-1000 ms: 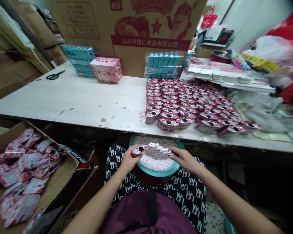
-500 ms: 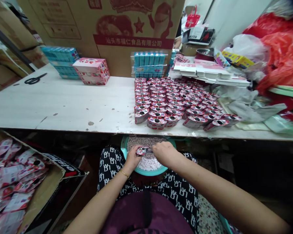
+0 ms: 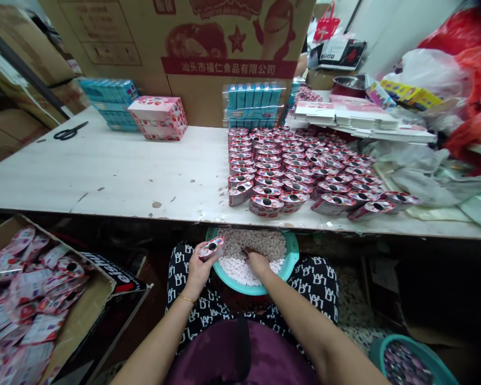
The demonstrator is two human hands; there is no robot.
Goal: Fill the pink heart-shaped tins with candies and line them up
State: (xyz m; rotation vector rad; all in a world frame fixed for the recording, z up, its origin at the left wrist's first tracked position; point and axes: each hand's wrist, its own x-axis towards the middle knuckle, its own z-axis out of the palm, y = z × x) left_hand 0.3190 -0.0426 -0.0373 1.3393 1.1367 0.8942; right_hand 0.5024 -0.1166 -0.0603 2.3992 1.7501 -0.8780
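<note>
My left hand (image 3: 197, 271) grips a small oval pink-and-red printed box (image 3: 211, 247) with a dark round hole in its top, held at the left rim of a turquoise basin (image 3: 292, 263). Small white and pale pink pellets (image 3: 236, 271), which look like candies, fill the basin. My right hand (image 3: 258, 264) reaches down into them with its fingers closed. A small brownish thing (image 3: 247, 250) shows at its fingertips, too small to name. Rows of matching oval boxes (image 3: 266, 205) stand upright on the white table (image 3: 128, 176) above the basin.
At left, an open carton (image 3: 74, 321) holds flattened printed boxes. Scissors (image 3: 70, 131), blue packs (image 3: 110, 101) and a pink box (image 3: 160, 117) lie along the table's back, before a large carton (image 3: 224, 96). Plastic bags (image 3: 436, 176) crowd the right. Another turquoise tub (image 3: 379, 353) stands lower right.
My right hand has dropped from above the oval box into the pellets. My left hand has drawn the box left and turned its top toward me.
</note>
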